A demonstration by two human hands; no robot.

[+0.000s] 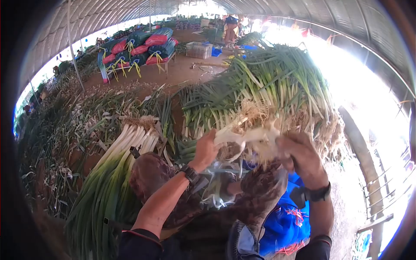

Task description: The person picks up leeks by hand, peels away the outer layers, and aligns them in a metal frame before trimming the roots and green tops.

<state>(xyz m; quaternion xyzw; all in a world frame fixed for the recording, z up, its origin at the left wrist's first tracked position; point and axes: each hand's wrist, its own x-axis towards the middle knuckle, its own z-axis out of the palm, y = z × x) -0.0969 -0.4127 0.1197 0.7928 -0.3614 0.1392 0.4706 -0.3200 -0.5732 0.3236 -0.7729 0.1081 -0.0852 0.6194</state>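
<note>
In front of my knees my left hand (206,151) is closed around the pale stem of a leek (232,136), close to its stringy roots. My right hand (302,157) is smeared by motion; its fingers are curled at a whitish strip of leek skin (264,135) that stretches between the two hands. Beside my left leg lies a bundle of cleaned leeks (115,173), white ends pointing away from me and green leaves toward me. Beyond my hands rises a large heap of leeks with roots and soil on them (268,84).
Leaf scraps (82,123) cover the ground to the left. A stand holds stacked, tied bags (141,50) at the back left, with a plastic crate (199,50) near it. Blue cloth (284,225) lies by my right leg. A post (75,45) stands at left; a person (231,32) is far back.
</note>
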